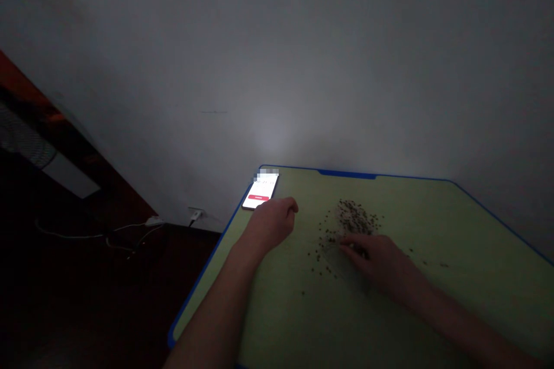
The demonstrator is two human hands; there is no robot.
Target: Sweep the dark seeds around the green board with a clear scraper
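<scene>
Phone (263, 188), lit screen: row of small dark characters, too blurred to read surely. Red button (258, 197) below, pale lettering illegible. Nothing readable elsewhere.

Matt grains (357, 220) dot a smooth table (285, 323) with plastic-looking edging (346, 174), alongside a phone (262, 189) with a smooth, glass-like screen.

On the table (433, 213), the phone (262, 191) lies left of the scattered grains (355, 218) (the wall (367, 69) stands behind both).
</scene>
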